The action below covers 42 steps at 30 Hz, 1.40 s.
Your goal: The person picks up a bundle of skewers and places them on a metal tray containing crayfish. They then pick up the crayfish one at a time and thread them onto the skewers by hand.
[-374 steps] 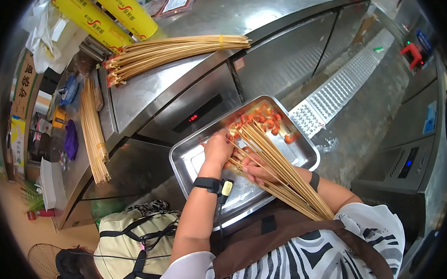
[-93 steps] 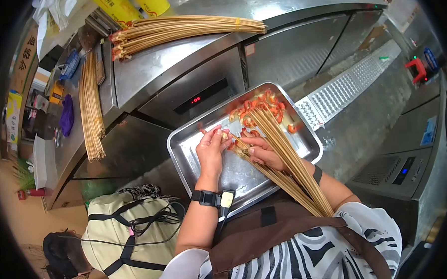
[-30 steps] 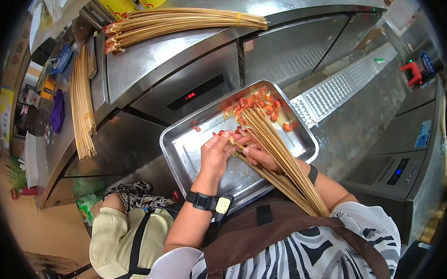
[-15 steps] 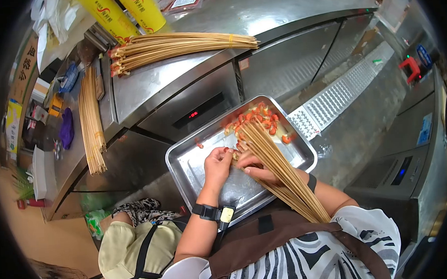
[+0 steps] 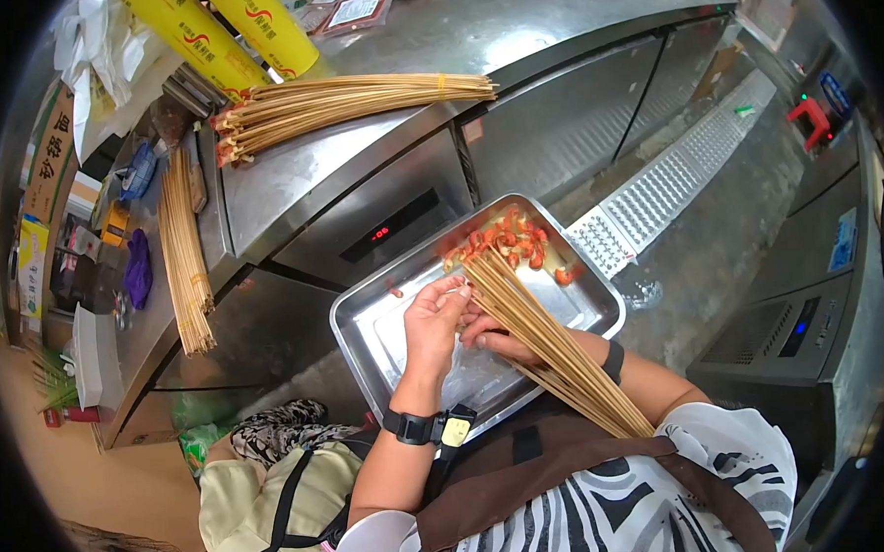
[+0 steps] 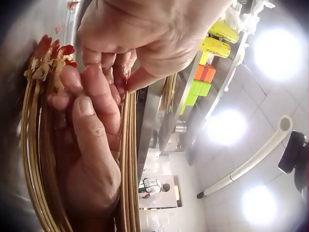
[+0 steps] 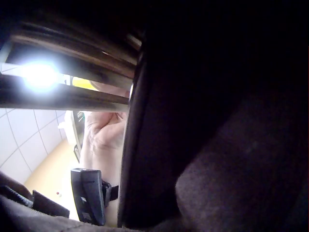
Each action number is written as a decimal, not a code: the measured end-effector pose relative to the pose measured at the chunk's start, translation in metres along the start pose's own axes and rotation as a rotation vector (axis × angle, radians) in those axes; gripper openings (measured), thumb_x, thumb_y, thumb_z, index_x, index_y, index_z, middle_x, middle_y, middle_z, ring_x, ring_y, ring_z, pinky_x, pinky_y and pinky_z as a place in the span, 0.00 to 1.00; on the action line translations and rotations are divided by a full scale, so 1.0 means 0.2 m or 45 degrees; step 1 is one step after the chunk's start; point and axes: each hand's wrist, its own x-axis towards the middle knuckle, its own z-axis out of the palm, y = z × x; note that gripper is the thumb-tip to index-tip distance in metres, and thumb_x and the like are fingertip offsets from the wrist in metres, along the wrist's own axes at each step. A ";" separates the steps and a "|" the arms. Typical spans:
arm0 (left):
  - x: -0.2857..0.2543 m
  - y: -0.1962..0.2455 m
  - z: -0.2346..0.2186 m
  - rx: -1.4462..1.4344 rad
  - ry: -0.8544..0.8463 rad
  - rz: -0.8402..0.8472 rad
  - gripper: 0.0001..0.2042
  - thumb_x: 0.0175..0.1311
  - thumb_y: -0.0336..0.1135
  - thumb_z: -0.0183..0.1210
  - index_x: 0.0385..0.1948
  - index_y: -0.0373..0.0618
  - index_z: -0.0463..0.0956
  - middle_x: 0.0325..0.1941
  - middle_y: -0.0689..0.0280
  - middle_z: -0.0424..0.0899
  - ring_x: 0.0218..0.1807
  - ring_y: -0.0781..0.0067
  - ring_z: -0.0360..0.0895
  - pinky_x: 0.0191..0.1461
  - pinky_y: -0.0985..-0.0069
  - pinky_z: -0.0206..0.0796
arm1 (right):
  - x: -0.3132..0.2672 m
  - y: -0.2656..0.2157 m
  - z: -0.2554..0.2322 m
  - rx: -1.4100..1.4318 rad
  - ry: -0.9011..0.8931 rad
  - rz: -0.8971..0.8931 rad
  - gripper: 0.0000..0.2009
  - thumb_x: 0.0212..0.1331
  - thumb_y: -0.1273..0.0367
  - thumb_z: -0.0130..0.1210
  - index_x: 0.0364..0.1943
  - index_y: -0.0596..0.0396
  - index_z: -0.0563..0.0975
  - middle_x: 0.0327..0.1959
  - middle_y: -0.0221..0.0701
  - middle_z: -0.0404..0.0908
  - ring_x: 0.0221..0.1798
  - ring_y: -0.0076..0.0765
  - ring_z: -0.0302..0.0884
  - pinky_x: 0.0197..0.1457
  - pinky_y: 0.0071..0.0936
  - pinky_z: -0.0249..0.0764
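Observation:
My left hand [image 5: 432, 326] is over the tray in the head view, thumb and fingertips pinched together by the skewer tips. A crayfish tail is mostly hidden in that pinch. My right hand [image 5: 504, 344] grips a long bundle of bamboo skewers [image 5: 569, 354], which runs back across the forearm. In the left wrist view, red and pale crayfish tails [image 6: 43, 58] sit on several skewer tips; the right thumb [image 6: 89, 125] points up beside the left fingers. Loose orange-red crayfish tails [image 5: 509, 236] are heaped in the tray's far corner. The right wrist view is mostly dark cloth.
The metal tray [image 5: 352, 354] sits in front of the brown apron [image 5: 490, 481]. Bundled skewers [image 5: 346, 108] and a second bundle [image 5: 183, 253] lie on the steel counter [image 5: 549, 25], by yellow film rolls [image 5: 264, 32]. Someone in a pale top [image 5: 264, 501] is at lower left.
The left hand was apart from the skewers about three seconds ago, holding a pale piece; it then moved to the tips. The right hand keeps its grip. The other person has shifted.

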 end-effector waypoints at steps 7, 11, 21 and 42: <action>0.00 0.01 -0.05 0.018 -0.063 0.048 0.10 0.57 0.26 0.55 0.40 0.37 0.71 0.33 0.58 0.81 0.31 0.75 0.77 0.37 0.81 0.69 | -0.04 0.11 0.00 0.524 -0.051 0.326 0.12 0.62 0.71 0.40 0.45 0.56 0.72 0.37 0.31 0.77 0.39 0.25 0.72 0.47 0.23 0.68; 0.01 -0.01 -0.07 0.025 -0.109 0.054 0.12 0.57 0.25 0.55 0.43 0.37 0.69 0.33 0.58 0.81 0.33 0.77 0.77 0.39 0.81 0.69 | -0.01 -0.07 -0.04 0.834 0.117 0.585 0.10 0.65 0.67 0.38 0.42 0.56 0.70 0.31 0.31 0.77 0.34 0.21 0.72 0.40 0.18 0.68; 0.27 -0.03 -0.29 0.687 0.005 0.051 0.10 0.59 0.31 0.52 0.41 0.39 0.73 0.34 0.60 0.82 0.34 0.71 0.79 0.39 0.76 0.70 | -0.02 -0.03 -0.03 0.651 -0.111 0.668 0.14 0.64 0.66 0.39 0.52 0.55 0.65 0.21 0.24 0.69 0.24 0.17 0.66 0.30 0.16 0.64; 0.46 -0.13 -0.28 1.501 -0.051 0.296 0.10 0.52 0.33 0.57 0.35 0.41 0.76 0.27 0.59 0.79 0.33 0.66 0.77 0.38 0.70 0.68 | -0.03 -0.05 -0.04 0.522 -0.115 0.579 0.23 0.64 0.68 0.39 0.63 0.56 0.53 0.25 0.28 0.70 0.23 0.17 0.66 0.29 0.16 0.67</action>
